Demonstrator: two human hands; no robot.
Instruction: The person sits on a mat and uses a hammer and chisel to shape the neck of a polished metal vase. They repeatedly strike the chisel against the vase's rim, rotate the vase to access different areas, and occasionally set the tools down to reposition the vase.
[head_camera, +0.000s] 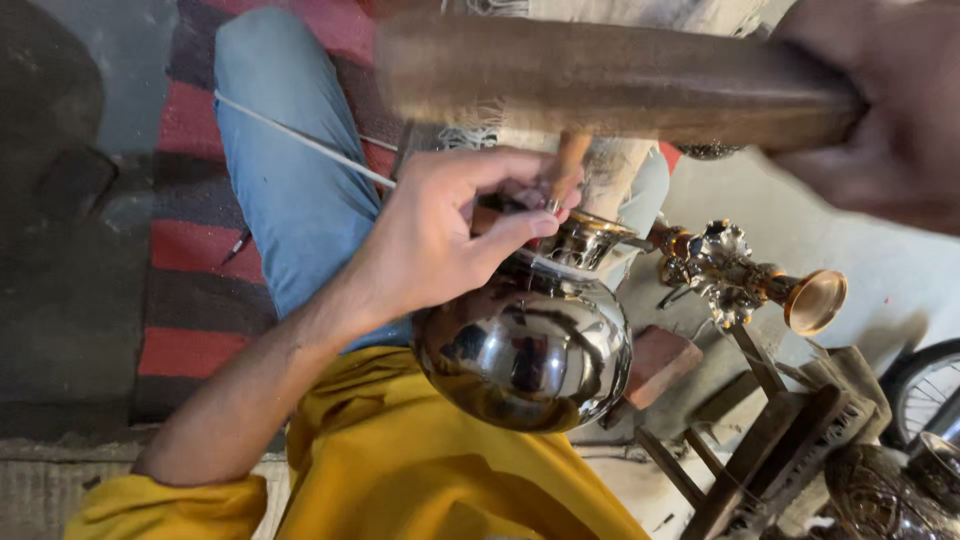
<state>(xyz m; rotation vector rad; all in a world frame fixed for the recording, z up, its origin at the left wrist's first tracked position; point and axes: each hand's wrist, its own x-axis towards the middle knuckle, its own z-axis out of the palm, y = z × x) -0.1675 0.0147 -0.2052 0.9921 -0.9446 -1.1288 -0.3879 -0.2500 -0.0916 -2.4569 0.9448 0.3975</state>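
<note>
My left hand (450, 235) grips the flared neck of a round, mirror-polished metal pot (525, 350) that rests against my lap. Its fingers also pinch a small tan-handled tool (568, 165) against the pot's rim (590, 238). Close to the camera and blurred at the top right, my right hand (890, 110) is closed around one end of a thick brown wooden mallet (600, 80). The mallet stretches across the top of the view, above the pot and my left hand. A yellow sleeve covers my left upper arm.
A brass ornamental piece with a flared cup end (745, 280) lies to the right of the pot. A wooden stand (770, 430) and an engraved metal vessel (885, 495) sit at the lower right. There is a striped red rug (195, 250) under my blue-jeaned leg (290, 190). A white cord (300, 140) crosses the leg.
</note>
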